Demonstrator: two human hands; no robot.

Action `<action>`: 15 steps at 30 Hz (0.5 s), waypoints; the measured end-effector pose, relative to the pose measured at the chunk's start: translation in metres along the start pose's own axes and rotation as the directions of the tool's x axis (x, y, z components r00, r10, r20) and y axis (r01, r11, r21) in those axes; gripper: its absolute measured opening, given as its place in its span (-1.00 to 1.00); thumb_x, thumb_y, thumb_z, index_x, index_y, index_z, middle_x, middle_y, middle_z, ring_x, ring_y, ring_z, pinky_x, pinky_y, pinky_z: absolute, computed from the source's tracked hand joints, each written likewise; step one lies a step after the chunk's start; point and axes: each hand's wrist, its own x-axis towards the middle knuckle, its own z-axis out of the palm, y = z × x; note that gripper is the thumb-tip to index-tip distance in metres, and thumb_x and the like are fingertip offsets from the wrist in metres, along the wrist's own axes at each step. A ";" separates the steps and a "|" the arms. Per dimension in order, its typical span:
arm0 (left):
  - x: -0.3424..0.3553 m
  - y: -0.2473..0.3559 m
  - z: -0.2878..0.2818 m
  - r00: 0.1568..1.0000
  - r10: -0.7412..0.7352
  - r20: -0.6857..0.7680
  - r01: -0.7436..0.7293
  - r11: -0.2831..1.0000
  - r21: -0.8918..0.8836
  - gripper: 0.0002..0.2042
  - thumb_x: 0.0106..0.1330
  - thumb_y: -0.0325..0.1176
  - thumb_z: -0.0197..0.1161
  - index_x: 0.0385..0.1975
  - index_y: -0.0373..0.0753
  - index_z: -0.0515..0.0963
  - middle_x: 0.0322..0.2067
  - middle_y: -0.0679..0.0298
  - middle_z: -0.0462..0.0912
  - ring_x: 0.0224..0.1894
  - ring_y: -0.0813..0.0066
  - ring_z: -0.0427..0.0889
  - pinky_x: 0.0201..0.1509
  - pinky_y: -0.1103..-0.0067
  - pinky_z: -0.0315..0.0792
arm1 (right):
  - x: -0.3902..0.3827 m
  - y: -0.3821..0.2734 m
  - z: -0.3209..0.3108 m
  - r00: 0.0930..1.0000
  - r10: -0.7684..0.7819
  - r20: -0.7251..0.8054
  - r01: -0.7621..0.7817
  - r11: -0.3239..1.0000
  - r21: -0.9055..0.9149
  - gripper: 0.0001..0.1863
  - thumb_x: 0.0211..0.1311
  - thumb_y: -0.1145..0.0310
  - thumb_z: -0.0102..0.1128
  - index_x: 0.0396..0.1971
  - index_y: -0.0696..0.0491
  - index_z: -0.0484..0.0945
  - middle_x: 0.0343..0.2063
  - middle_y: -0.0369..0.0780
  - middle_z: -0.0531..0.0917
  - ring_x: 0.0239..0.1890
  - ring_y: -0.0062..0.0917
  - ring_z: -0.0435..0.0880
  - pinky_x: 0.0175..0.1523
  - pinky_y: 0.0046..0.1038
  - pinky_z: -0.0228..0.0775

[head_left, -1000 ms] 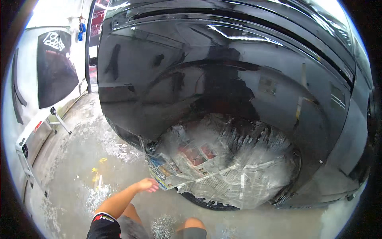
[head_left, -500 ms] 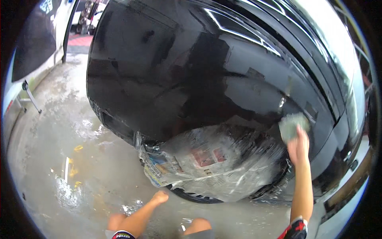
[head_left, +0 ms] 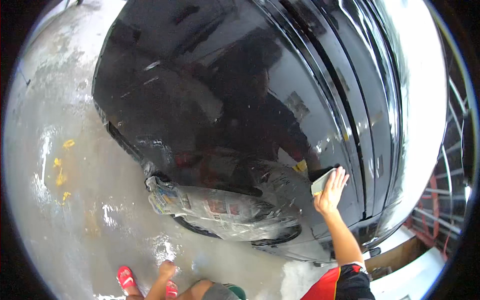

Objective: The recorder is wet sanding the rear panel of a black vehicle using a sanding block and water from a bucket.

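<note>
My right hand [head_left: 331, 191] presses a flat, pale grey-green pad [head_left: 320, 184] with a yellowish lower edge against the black car's fender [head_left: 270, 125]. The fingers lie partly over the pad and hide some of it. Below and left of that hand, newspaper and plastic sheeting [head_left: 220, 207] cover the wheel opening and look wet. Down by my legs, my left hand [head_left: 167, 270] is closed, touching nothing I can see. The car's body panel is glossy, with wet streaks and reflections.
Wet concrete floor [head_left: 75, 225] with yellow marks runs along the left. A green bucket-like rim [head_left: 235, 290] shows beside my knee. My red shoes [head_left: 126, 276] stand on the floor. Metal framing [head_left: 447, 195] rises at the far right, beyond the car.
The view has shifted. My right hand and the pad have moved up along the fender, closer to the dark panel seam. My left hand stays low and closed by my legs.
</note>
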 end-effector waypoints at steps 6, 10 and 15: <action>-0.058 -0.001 0.022 0.929 -0.289 -0.232 0.207 0.923 -0.324 -0.71 0.30 -0.25 0.03 -0.24 -0.37 0.54 -0.34 -0.20 0.65 -0.20 -0.20 0.64 -0.11 0.13 0.48 | 0.240 -0.131 -0.006 0.911 -0.360 -0.200 0.388 0.913 0.124 -0.41 0.00 0.29 0.17 0.16 -0.05 0.50 0.21 0.04 0.43 0.23 -0.03 0.43 0.30 0.11 0.16; -0.093 0.011 0.043 0.893 -0.305 -0.330 0.220 0.937 -0.270 -0.72 0.28 -0.23 0.10 -0.32 -0.34 0.62 -0.38 -0.10 0.68 -0.28 -0.05 0.68 -0.21 0.21 0.50 | 0.367 -0.183 -0.026 0.663 -0.578 -0.475 0.669 0.743 0.030 -0.42 0.10 0.36 0.08 0.22 -0.09 0.43 0.26 -0.11 0.41 0.29 -0.27 0.40 0.39 -0.10 0.12; -0.142 0.022 0.029 0.921 -0.287 -0.263 0.231 0.947 -0.223 -0.67 0.26 -0.23 0.08 -0.17 -0.34 0.61 -0.26 -0.16 0.67 -0.12 -0.10 0.65 -0.03 0.21 0.50 | 0.321 -0.123 -0.012 0.817 -0.543 -0.192 0.570 0.812 0.130 -0.36 0.02 0.46 0.11 0.23 0.06 0.40 0.32 -0.12 0.35 0.36 -0.28 0.31 0.45 -0.07 0.00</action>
